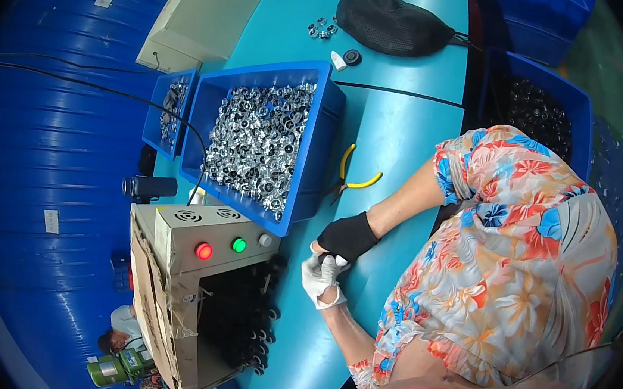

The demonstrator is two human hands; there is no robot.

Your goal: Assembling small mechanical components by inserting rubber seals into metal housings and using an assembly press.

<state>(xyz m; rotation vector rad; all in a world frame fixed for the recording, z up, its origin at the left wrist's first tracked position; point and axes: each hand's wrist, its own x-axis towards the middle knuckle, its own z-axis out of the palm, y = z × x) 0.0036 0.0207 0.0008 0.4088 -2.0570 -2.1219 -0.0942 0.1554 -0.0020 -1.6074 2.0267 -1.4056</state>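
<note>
My right hand [350, 238], in a black glove with a bare fingertip showing, reaches over the teal tabletop [400, 135]. Against it is my left hand [323, 280], in a white glove with its fingers curled. Both hands are closed and meet at the fingertips. Whatever they hold between them is hidden or too small to name. Just above the right hand lies a pair of pliers [346, 175] with yellow handles, spread apart on the table and untouched.
A blue bin [318, 128] full of shiny small round parts stands left of the pliers. Below it is a beige machine box [179, 245] with lit red and green buttons and dark rings at its opening. A black mesh bag [392, 24] lies at the top; another blue bin [581, 130] holds dark parts.
</note>
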